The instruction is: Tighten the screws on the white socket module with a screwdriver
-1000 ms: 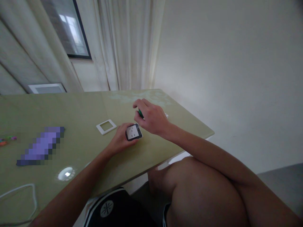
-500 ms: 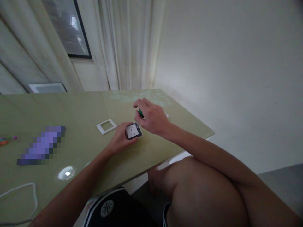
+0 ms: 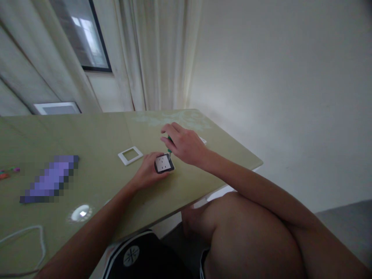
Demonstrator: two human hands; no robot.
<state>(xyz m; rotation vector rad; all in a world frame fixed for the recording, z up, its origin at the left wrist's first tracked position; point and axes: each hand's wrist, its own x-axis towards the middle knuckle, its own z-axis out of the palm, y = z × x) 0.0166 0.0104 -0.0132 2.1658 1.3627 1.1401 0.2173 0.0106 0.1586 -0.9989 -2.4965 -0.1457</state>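
My left hand (image 3: 149, 172) grips a wall socket (image 3: 163, 163) by its sides, thumb at the near edge and fingers at the far one. The socket has a white slotted face with a dark border, turned up toward me. In my right hand (image 3: 187, 144) is a screwdriver (image 3: 169, 150) with a green handle, partly hidden by the fingers. It stands nearly upright, and its metal shaft reaches down to the dark border at the socket's right side. Left of the socket, a white square cover frame (image 3: 130, 155) lies flat.
Behind my right hand a white piece (image 3: 203, 140) shows in part on the pale green table (image 3: 99, 135). To the left lie a blurred purple object (image 3: 50, 179), small colourful items (image 3: 8, 172) and a white cable (image 3: 42, 236). The table's right corner is near a wall.
My right hand has shifted slightly left, and its fingers have moved around the screwdriver; more of the green handle shows. My left hand still holds the socket in nearly the same place.
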